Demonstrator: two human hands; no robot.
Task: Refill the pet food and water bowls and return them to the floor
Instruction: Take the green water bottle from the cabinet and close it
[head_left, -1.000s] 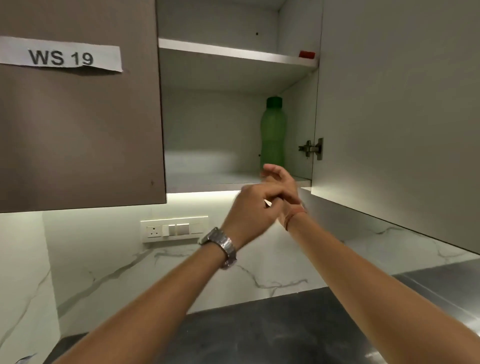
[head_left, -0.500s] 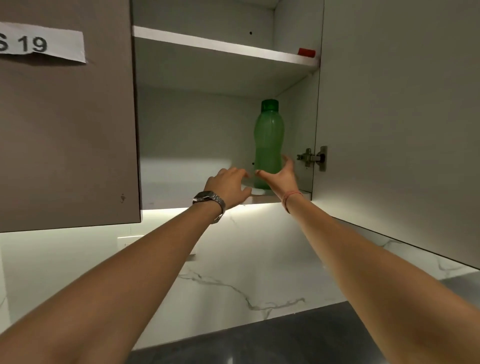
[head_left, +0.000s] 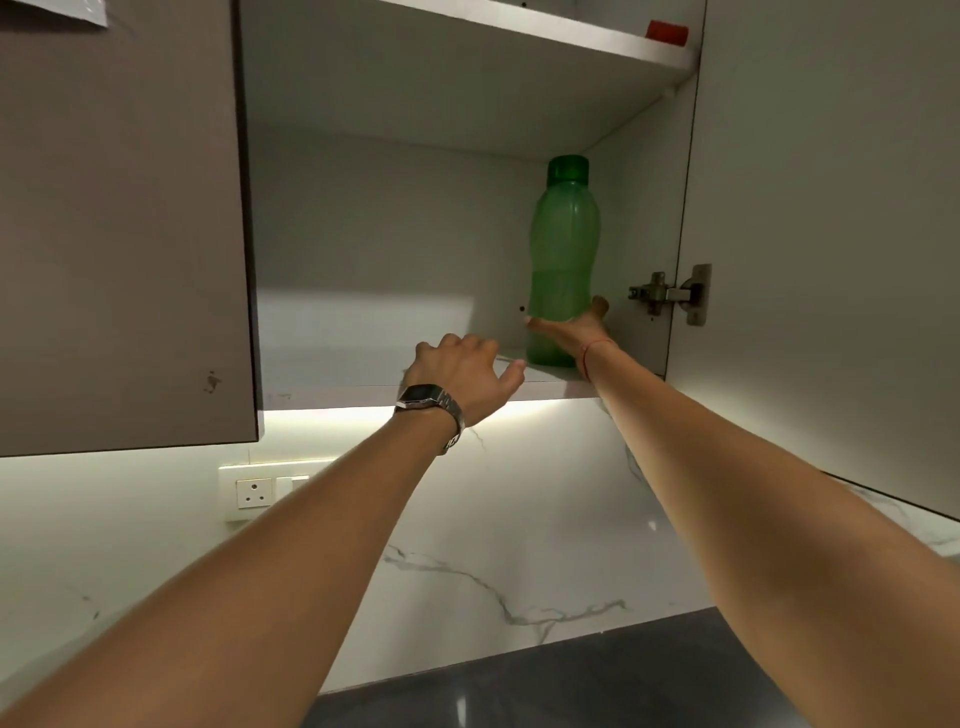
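A tall green bottle (head_left: 563, 244) with a darker green cap stands upright at the right end of the open cabinet's lower shelf (head_left: 363, 371). My right hand (head_left: 571, 330) reaches up to its lower part, with the thumb on the left side and the fingers wrapping the right side. My left hand (head_left: 465, 366), with a metal watch at the wrist, rests on the shelf's front edge just left of the bottle, fingers loosely bent and holding nothing. No pet bowls are in view.
The cabinet door (head_left: 831, 234) stands open at the right, its hinge (head_left: 670, 293) near the bottle. A closed brown door (head_left: 119, 223) is at the left. A red object (head_left: 666, 31) lies on the upper shelf. Below are a marble backsplash, a wall socket (head_left: 254, 492) and a dark counter (head_left: 571, 686).
Both arms have risen from in front of the cabinet into it. My right hand has closed around the bottle's lower part, and my left hand has come to the shelf edge.
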